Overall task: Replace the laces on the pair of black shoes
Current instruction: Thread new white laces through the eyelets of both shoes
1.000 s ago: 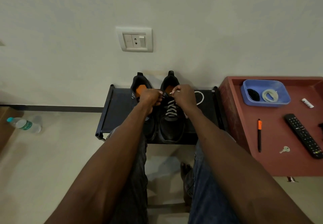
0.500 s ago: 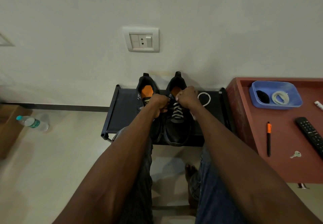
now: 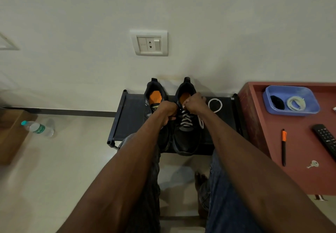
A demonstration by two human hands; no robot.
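Pinching white lace ends at right shoe top, your left hand and right hand fingers curl tight, likely tensioning.

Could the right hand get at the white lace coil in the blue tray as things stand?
Probably yes. The right hand would first have to drop the lace end it pinches; the tray is open-topped, the coil lies uncovered, and nothing stands between.

Black shoes with orange insoles, white lace; at three o'clock, blue tray on a red-brown table.
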